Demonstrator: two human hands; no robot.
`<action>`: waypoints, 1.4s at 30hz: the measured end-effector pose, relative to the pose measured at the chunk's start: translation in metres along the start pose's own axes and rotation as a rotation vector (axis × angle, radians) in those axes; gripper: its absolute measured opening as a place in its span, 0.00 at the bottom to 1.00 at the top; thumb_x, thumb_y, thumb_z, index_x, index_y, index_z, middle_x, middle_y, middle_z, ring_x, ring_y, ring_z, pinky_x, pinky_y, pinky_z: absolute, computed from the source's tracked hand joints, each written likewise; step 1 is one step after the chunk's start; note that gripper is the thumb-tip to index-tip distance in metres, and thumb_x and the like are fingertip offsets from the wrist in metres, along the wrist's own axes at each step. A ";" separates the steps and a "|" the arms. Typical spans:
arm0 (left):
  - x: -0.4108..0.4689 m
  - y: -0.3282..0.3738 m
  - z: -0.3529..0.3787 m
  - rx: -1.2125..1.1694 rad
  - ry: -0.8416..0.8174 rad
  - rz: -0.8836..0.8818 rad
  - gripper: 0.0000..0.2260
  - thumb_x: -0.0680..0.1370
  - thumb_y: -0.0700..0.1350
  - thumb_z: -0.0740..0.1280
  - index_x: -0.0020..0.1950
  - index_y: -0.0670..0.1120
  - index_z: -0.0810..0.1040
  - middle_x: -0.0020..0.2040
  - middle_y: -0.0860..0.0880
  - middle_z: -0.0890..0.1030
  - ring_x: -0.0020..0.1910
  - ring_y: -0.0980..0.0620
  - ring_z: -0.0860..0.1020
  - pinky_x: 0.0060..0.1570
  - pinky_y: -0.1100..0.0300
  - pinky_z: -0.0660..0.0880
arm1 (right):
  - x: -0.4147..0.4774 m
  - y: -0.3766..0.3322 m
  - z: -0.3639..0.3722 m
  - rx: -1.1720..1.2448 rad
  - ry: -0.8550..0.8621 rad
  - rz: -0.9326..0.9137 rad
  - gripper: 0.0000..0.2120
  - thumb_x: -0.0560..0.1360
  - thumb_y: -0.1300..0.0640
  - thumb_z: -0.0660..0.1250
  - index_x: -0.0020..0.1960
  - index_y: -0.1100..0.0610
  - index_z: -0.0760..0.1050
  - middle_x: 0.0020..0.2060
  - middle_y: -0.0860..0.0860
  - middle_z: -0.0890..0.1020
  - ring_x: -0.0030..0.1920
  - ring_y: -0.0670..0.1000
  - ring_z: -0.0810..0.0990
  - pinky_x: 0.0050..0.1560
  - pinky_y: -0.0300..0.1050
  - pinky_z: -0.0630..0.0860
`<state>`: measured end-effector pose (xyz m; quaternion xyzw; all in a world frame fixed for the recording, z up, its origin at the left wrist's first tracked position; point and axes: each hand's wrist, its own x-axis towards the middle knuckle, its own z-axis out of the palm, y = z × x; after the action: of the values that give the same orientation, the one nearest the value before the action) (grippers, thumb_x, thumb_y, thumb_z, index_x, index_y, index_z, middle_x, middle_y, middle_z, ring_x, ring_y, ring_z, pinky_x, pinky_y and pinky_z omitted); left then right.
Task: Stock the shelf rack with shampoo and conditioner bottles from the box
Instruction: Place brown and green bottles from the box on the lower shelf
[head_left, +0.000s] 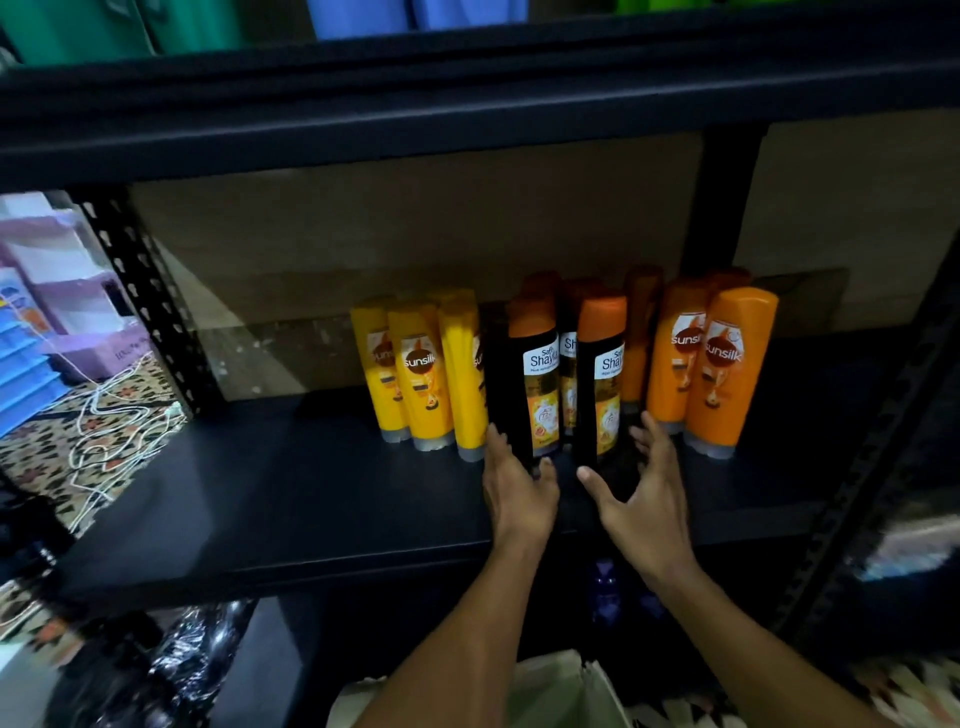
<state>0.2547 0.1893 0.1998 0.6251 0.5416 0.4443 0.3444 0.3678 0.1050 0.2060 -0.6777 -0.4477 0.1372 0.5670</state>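
Two orange-capped black bottles at twelve o'clock: our left hand grips one, our right hand spreads loose fingers.

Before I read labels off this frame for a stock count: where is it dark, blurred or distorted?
Head view: dim, so the black side of the left Safi Shayla bottle merges with the black shelf; head view: Sunsilk labels on the yellow bottles and orange bottles soft yet legible; head view: wide-angle bending bows the upper beam, corners smeared.
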 end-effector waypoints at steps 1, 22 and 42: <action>-0.009 0.000 -0.005 -0.009 -0.008 0.007 0.39 0.79 0.42 0.72 0.83 0.45 0.52 0.78 0.46 0.67 0.76 0.49 0.67 0.74 0.54 0.66 | -0.013 0.001 -0.003 0.018 0.012 -0.014 0.44 0.73 0.53 0.76 0.80 0.42 0.53 0.73 0.44 0.68 0.73 0.45 0.66 0.73 0.51 0.65; -0.247 -0.140 -0.186 0.027 -0.123 -0.185 0.21 0.75 0.43 0.77 0.65 0.47 0.76 0.61 0.52 0.78 0.64 0.51 0.76 0.61 0.66 0.67 | -0.253 0.020 -0.021 -0.364 -0.386 0.076 0.37 0.69 0.66 0.72 0.76 0.58 0.64 0.71 0.54 0.72 0.71 0.54 0.72 0.73 0.53 0.67; -0.264 -0.329 -0.103 0.179 -0.299 -0.666 0.20 0.73 0.45 0.78 0.62 0.48 0.76 0.60 0.49 0.81 0.59 0.48 0.80 0.61 0.49 0.78 | -0.288 0.205 0.050 -0.589 -0.749 0.636 0.33 0.73 0.55 0.74 0.75 0.57 0.66 0.66 0.57 0.75 0.66 0.60 0.75 0.64 0.46 0.70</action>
<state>0.0324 -0.0175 -0.1101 0.5001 0.6958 0.1626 0.4892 0.2642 -0.0732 -0.0852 -0.8136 -0.4114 0.4012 0.0880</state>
